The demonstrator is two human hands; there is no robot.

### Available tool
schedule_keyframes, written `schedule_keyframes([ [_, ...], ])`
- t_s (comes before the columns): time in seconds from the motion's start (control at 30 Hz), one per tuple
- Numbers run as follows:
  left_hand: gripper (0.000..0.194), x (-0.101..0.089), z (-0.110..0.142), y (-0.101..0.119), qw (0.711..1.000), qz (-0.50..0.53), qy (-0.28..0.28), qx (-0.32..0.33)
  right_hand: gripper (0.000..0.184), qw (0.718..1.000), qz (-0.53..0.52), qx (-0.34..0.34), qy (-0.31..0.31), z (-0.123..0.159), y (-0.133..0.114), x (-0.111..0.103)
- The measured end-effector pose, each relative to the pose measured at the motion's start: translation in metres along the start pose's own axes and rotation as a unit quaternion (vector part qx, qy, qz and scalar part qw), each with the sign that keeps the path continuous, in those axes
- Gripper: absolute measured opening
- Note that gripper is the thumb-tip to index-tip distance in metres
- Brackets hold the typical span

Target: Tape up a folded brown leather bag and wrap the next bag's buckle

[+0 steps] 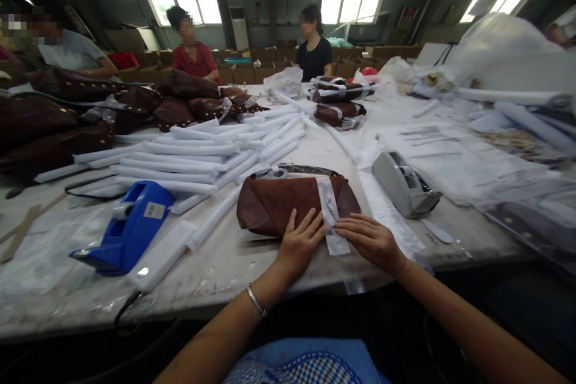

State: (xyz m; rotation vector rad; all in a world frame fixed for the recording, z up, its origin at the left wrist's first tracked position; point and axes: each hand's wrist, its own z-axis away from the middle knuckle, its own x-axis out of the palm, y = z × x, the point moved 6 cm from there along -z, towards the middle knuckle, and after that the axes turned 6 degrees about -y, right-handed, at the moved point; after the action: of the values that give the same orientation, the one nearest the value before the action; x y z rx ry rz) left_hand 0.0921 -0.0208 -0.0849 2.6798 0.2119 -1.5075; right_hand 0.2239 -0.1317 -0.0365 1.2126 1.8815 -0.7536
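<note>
A folded brown leather bag (pixel 288 201) lies on the white table (pixel 234 270) in front of me, with a clear plastic strip (pixel 329 207) running across it. My left hand (pixel 300 242) rests flat on the bag's near edge, fingers spread, just left of the strip. My right hand (pixel 371 241) lies flat on the near right edge, fingertips pressing on the strip's lower end. Neither hand grips anything.
A blue tape dispenser (pixel 130 225) sits at the left, a grey one (pixel 405 183) at the right. Several white paper rolls (pixel 193 159) lie behind the bag. Brown bags (pixel 67 126) pile at the far left. Three people sit across the table.
</note>
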Motion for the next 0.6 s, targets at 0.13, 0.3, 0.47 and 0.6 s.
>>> schedule_keyframes([
  [0.13, 0.04, 0.0, 0.0, 0.0, 1.0, 0.009, -0.001, -0.003, 0.044, 1.0, 0.006, 0.0, 0.008, 0.002, -0.007, -0.008],
  [0.3, 0.047, 0.0, 0.0, -0.002, 0.999, 0.031, -0.011, -0.022, 0.047, 1.0, 0.016, -0.014, -0.006, 0.009, -0.011, -0.006],
  [0.47, 0.057, -0.006, -0.002, -0.004, 0.998, 0.051, -0.019, -0.04, 0.045, 0.997, 0.041, -0.05, -0.044, 0.019, -0.014, -0.002],
  [0.6, 0.053, -0.005, -0.002, -0.002, 0.999, 0.022, -0.028, -0.016, 0.044, 0.996, 0.053, -0.055, -0.049, 0.022, -0.015, -0.005],
])
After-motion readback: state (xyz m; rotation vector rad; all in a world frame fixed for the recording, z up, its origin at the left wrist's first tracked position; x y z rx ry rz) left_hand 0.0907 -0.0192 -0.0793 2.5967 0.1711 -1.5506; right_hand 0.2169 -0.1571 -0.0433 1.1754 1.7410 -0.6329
